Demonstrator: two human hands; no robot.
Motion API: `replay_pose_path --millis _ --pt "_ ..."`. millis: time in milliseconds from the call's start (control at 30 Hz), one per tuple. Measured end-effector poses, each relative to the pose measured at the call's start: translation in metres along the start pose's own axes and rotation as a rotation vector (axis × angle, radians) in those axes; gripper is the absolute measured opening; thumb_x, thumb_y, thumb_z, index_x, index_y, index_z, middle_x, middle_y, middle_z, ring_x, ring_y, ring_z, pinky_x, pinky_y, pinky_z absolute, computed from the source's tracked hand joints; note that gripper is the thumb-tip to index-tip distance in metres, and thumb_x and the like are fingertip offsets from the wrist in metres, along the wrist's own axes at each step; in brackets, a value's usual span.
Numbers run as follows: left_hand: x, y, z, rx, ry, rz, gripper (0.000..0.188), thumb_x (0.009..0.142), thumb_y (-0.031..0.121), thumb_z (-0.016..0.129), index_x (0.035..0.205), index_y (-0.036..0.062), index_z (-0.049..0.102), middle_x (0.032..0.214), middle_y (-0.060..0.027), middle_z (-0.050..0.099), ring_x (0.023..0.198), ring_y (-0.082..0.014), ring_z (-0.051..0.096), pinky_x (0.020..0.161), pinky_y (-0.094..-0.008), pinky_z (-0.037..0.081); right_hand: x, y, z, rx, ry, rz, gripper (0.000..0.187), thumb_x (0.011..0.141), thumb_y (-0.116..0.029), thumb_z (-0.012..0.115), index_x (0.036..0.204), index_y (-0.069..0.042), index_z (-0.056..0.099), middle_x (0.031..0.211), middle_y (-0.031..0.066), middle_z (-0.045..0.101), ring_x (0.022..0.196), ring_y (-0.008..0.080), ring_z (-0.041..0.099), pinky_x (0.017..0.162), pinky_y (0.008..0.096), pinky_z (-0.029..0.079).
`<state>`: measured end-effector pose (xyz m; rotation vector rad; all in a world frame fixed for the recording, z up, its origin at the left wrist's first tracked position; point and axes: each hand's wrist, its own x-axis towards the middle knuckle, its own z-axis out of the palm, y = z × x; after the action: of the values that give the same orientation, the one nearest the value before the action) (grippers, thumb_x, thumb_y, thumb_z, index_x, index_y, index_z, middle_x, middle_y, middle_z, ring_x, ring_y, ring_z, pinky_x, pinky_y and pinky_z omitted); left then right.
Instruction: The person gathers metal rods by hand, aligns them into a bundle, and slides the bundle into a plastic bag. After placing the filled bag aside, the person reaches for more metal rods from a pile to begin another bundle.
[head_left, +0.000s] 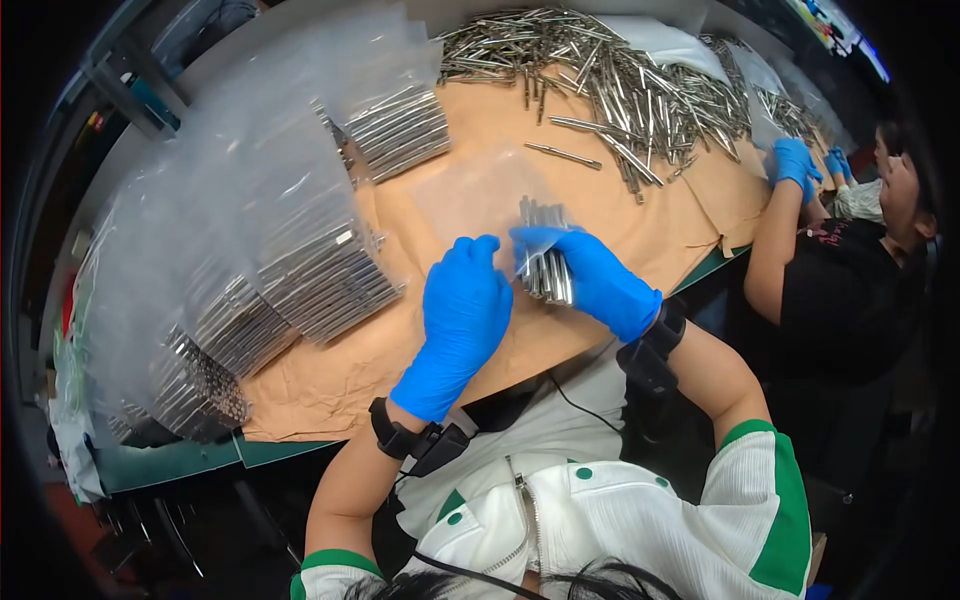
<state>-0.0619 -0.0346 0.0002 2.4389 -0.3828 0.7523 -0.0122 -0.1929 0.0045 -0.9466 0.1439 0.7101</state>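
Note:
Both my hands wear blue gloves. My right hand (pixel 605 285) is closed around a bundle of slim silver metal rods (pixel 545 283), which stick out above and below its fingers. A clear plastic bag (pixel 470 195) lies on the brown paper just behind the bundle, reaching toward my left hand. Close beside the rods on the left, my left hand (pixel 463 305) has its fingers curled together near the bag's edge. What those fingers hold, if anything, is hidden.
Clear bags filled with rods (pixel 325 270) overlap along the left side. A loose heap of rods (pixel 640 95) spreads across the back right, with a single rod (pixel 562 156) in front. Brown paper (pixel 330 400) covers the green table (pixel 180 465). At the right, people in blue gloves (pixel 795 160) work.

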Motion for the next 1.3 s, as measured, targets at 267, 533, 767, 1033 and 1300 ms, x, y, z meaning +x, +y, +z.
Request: replay_pose_path --millis 267,533,767,1033,1300 --pt "-0.017 -0.01 -0.005 0.087 -0.298 -0.242 0.02 0.075 0.021 0.058 0.066 0.0043 0.052 0.069 -0.0138 0.052 0.06 -0.0317 0.054 0.053 -0.0408 0.042 -0.002 0.003 0.024 0.13 0.148 -0.041 0.023 0.082 -0.009 0.055 0.101 0.003 0.052 0.092 0.0129 0.059 0.082 0.0233 0.06 0.07 0.0333 0.052" --pt "-0.002 0.025 0.012 0.016 -0.17 -0.125 0.023 0.074 0.022 0.059 0.061 0.0048 0.051 0.064 -0.015 0.051 0.057 -0.0338 0.054 0.051 -0.0408 0.042 0.032 -0.004 0.004 0.246 0.081 -0.123 0.023 0.087 -0.013 0.048 0.105 0.001 0.05 0.098 0.013 0.058 0.092 0.025 0.058 0.079 0.0376 0.048" --pt "0.056 0.015 -0.009 -0.149 -0.096 -0.164 0.021 0.072 0.02 0.057 0.063 0.0017 0.056 0.062 -0.0174 0.055 0.054 -0.0294 0.056 0.05 -0.0382 0.043 0.054 -0.047 0.017 0.017 -0.087 -0.29 0.023 0.089 -0.021 0.046 0.102 -0.004 0.055 0.091 0.0094 0.059 0.082 0.0193 0.058 0.073 0.0297 0.048" --pt "0.116 -0.046 -0.064 -0.685 -0.102 -0.585 0.02 0.072 0.013 0.057 0.062 -0.0043 0.056 0.052 -0.0095 0.052 0.046 -0.0146 0.051 0.047 -0.0296 0.042 0.014 -0.128 0.051 -2.116 -0.228 -1.115 0.02 0.08 -0.02 0.058 0.097 -0.01 0.062 0.093 0.0056 0.061 0.087 0.0216 0.057 0.084 0.0304 0.042" --pt "0.184 -0.085 -0.089 0.128 -0.058 -0.35 0.023 0.066 0.021 0.053 0.06 0.001 0.061 0.064 -0.0189 0.06 0.06 -0.0299 0.059 0.061 -0.0379 0.047 0.06 -0.156 0.09 -1.899 0.03 -1.131 0.016 0.074 -0.02 0.064 0.088 -0.013 0.066 0.086 0.0074 0.064 0.078 0.0233 0.061 0.072 0.0327 0.048"
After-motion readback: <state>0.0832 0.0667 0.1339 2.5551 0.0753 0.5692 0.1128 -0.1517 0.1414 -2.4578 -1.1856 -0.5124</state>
